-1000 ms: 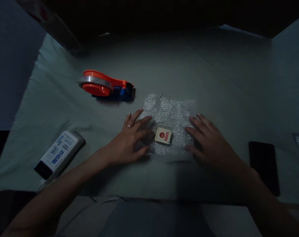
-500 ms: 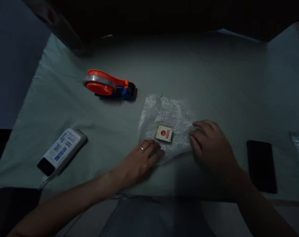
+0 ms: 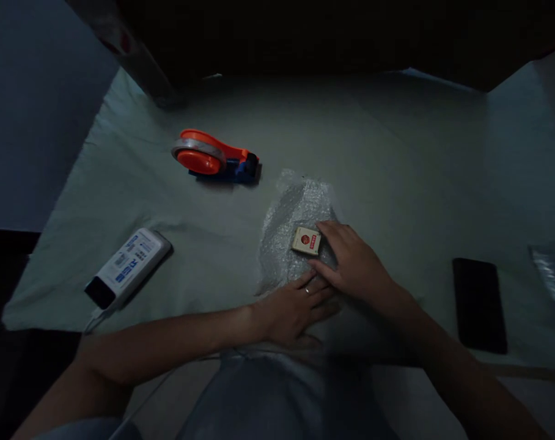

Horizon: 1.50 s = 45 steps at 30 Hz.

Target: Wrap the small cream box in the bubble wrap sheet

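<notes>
A small cream box [image 3: 306, 241] with a red emblem and label lies on a sheet of bubble wrap [image 3: 282, 226] in the middle of the table. My left hand [image 3: 298, 308] rests flat with fingers spread over the near edge of the wrap, a ring on one finger. Just right of the box, my right hand [image 3: 351, 256] lies over the wrap's right side, its fingers stretched out and its thumb apart. Its fingertips come close to the box; whether they touch it I cannot tell. Both hands hide the near right part of the wrap.
An orange and blue tape dispenser [image 3: 217, 157] stands beyond the wrap to the left. A white power bank [image 3: 129, 267] with a cable lies at the left. On the right are a black phone [image 3: 479, 304] and shiny plastic packaging [image 3: 552, 275]. A dark box [image 3: 305, 36] spans the back.
My right hand has moved left over the wrap, close to the box. My left hand has shifted right and nearer to me, fingers now spread. The wrap's right side is drawn in.
</notes>
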Each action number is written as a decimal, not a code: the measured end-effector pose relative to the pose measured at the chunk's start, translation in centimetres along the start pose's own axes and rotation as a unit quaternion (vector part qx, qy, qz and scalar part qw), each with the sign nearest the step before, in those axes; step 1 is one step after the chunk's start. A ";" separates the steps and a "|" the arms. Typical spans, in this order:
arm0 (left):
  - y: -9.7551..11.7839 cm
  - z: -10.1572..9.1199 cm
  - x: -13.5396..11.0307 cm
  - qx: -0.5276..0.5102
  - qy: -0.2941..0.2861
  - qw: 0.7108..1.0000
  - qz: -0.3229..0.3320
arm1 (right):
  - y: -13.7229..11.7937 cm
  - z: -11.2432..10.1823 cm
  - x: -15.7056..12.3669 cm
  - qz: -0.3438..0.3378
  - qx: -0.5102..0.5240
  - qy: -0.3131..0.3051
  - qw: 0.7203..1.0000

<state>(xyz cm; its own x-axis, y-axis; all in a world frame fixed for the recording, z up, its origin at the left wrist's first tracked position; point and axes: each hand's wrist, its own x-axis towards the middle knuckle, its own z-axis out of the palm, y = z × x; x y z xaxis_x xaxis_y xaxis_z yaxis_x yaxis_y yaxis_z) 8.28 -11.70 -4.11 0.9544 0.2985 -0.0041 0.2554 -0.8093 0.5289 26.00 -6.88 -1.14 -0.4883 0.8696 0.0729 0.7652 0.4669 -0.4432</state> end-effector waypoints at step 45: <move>-3.1 -0.5 1.7 0.071 0.068 0.993 -0.060 | 9.1 -2.1 -5.9 0.099 0.042 0.083 0.991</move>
<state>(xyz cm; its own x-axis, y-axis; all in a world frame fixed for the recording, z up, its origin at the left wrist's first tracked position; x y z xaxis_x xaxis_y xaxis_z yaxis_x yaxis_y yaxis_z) 9.02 -8.43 -5.38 0.8886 0.4548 0.0603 0.3944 -0.8243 0.4062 36.68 -7.40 -3.71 -0.2513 0.9604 0.1204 0.7975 0.2759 -0.5365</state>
